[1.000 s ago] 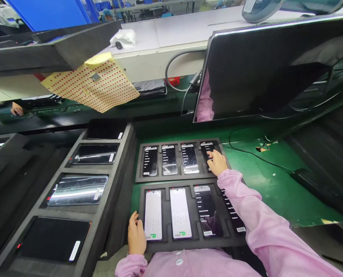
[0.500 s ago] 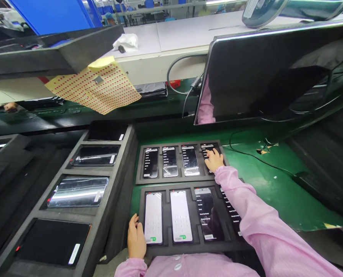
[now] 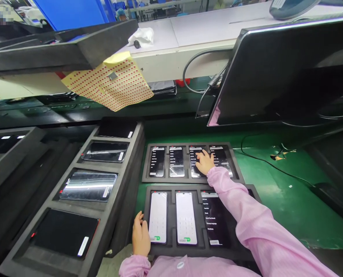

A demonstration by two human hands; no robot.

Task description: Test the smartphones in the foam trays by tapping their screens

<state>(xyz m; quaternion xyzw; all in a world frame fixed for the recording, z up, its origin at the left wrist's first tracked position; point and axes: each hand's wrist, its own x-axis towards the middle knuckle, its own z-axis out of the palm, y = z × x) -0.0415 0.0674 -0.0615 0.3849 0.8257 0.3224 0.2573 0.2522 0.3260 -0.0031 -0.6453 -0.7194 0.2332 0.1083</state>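
My right hand [image 3: 205, 163] reaches over the back foam tray [image 3: 145, 175], fingers spread, a fingertip at the screen of the third smartphone [image 3: 193, 154] from the left. Nothing is held in it. Beside it in that tray lie other smartphones [image 3: 157, 161] showing dark text menus. My left hand [image 3: 141, 234] rests loosely against the left side of the front foam tray [image 3: 171, 250], fingers partly curled but apart. Two smartphones [image 3: 158, 217] there show white keypad screens; a third smartphone [image 3: 213, 219] shows a dark menu. My right sleeve hides the front tray's right end.
On the left stands a stack of foam trays [image 3: 102, 206] holding dark smartphones. A monitor [image 3: 283, 77] overhangs the green bench mat [image 3: 263, 173] at the right, with a black cable [image 3: 278, 163] below. A yellow sheet of red dots [image 3: 110, 82] hangs from the shelf.
My right hand has moved left from the back tray's rightmost smartphone to the third one. My left hand stays at the front tray's side. The whole view has shifted slightly.
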